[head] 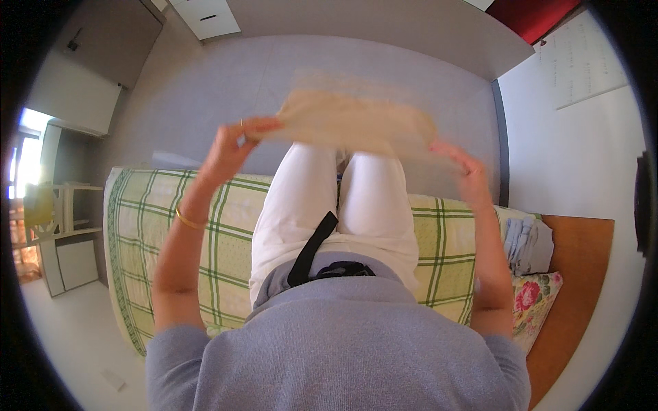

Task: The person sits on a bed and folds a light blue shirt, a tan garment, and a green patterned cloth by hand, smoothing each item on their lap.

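Note:
A beige cloth, blurred by motion, is stretched in the air over my knees. My left hand pinches its left end between thumb and fingers; a ring and a gold bangle show on that side. At the cloth's right end is my right hand, blurred, with its fingertips on the edge. What kind of cloth piece it is cannot be told. Below it are my white trousers, and a black strap lies over my lap.
I sit on a bed with a green and cream checked sheet. Folded clothes and a floral pillow lie at the right, beside a brown wooden headboard. Grey floor stretches ahead; a white drawer unit stands beyond.

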A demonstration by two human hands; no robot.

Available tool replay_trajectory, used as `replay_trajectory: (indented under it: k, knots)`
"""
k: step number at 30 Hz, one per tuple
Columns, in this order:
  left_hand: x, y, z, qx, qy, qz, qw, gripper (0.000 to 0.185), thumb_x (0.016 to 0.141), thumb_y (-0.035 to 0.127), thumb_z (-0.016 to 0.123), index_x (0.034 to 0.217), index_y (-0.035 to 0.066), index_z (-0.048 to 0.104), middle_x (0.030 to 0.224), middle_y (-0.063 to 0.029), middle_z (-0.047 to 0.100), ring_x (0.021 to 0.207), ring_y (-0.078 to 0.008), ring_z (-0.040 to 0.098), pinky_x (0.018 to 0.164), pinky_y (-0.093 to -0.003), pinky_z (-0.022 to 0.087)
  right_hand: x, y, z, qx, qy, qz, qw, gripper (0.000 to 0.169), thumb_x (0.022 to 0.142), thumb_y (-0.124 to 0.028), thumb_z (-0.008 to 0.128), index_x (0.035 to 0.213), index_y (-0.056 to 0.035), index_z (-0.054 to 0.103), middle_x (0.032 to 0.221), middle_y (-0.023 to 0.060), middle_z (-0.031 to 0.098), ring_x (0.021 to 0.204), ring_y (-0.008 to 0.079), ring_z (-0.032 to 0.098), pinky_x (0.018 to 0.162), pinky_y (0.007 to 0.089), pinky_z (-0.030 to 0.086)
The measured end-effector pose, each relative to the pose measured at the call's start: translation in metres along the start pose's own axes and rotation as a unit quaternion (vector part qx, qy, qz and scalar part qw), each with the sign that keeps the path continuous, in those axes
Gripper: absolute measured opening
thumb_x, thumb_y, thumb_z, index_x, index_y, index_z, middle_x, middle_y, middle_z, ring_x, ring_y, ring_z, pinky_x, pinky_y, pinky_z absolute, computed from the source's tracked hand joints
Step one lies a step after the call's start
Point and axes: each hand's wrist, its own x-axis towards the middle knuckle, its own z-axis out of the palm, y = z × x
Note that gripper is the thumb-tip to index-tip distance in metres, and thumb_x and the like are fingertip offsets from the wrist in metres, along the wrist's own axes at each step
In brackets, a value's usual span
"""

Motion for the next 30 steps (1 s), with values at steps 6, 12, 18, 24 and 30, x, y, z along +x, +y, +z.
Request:
replay_trajectory:
  k: [6, 12, 18, 24, 30]
  knots:
    - [-0.116, -0.029, 0.053, -0.019, -0.069, -0.072, 0.995, 0.044, 0.074, -0.014, 0.058, 0.112, 0.006, 0.07, 0.12, -0.0088, 0.067, 0.124, -0.0284, 0.056, 0.111, -0.0432, 0.036, -0.079, 0.047, 0.045, -0.029, -0.164, -0.019, 0.986, 0.038, 0.075, 0.012, 0.056, 0.109, -0.0001, 0.066, 0.119, 0.0093, 0.067, 0.122, 0.0229, 0.056, 0.105, 0.0338, 0.04]
    - [-0.123, -0.048, 0.06, -0.09, -0.039, -0.087, 0.991, 0.02, 0.087, 0.001, 0.061, 0.107, 0.0, 0.067, 0.107, -0.0105, 0.068, 0.11, -0.0225, 0.06, 0.097, -0.0345, 0.045, -0.083, 0.085, 0.052, 0.062, -0.098, 0.105, 0.988, 0.025, 0.087, -0.007, 0.062, 0.11, -0.0005, 0.065, 0.107, 0.007, 0.068, 0.103, 0.0158, 0.06, 0.091, 0.0282, 0.046]
    - [-0.072, -0.068, 0.076, -0.18, 0.049, -0.25, 0.95, 0.033, 0.102, 0.028, 0.05, 0.085, 0.001, 0.058, 0.074, 0.005, 0.048, 0.07, -0.0074, 0.042, 0.062, -0.0264, 0.039, -0.048, 0.1, 0.073, 0.114, 0.064, 0.171, 0.977, 0.034, 0.098, -0.03, 0.058, 0.102, 0.0033, 0.064, 0.082, -0.0002, 0.061, 0.076, 0.0091, 0.051, 0.069, 0.0268, 0.044]
    - [-0.046, -0.094, 0.099, -0.15, 0.086, -0.258, 0.951, 0.038, 0.101, 0.033, 0.052, 0.079, 0.002, 0.052, 0.071, 0.005, 0.042, 0.067, -0.0067, 0.034, 0.056, -0.0275, 0.034, -0.037, 0.13, 0.092, 0.034, 0.136, 0.184, 0.973, 0.034, 0.096, -0.032, 0.06, 0.092, 0.002, 0.061, 0.074, 0.0028, 0.059, 0.071, 0.0119, 0.051, 0.065, 0.0296, 0.044]
    - [-0.051, -0.133, 0.113, -0.069, 0.116, -0.275, 0.952, 0.036, 0.099, 0.036, 0.055, 0.094, 0.0, 0.06, 0.071, -0.0036, 0.051, 0.067, -0.0126, 0.045, 0.062, -0.0323, 0.042, -0.043, 0.151, 0.098, -0.05, 0.144, 0.16, 0.975, 0.027, 0.093, -0.025, 0.062, 0.097, 0.0008, 0.06, 0.077, 0.0105, 0.061, 0.071, 0.0187, 0.056, 0.067, 0.0328, 0.047]
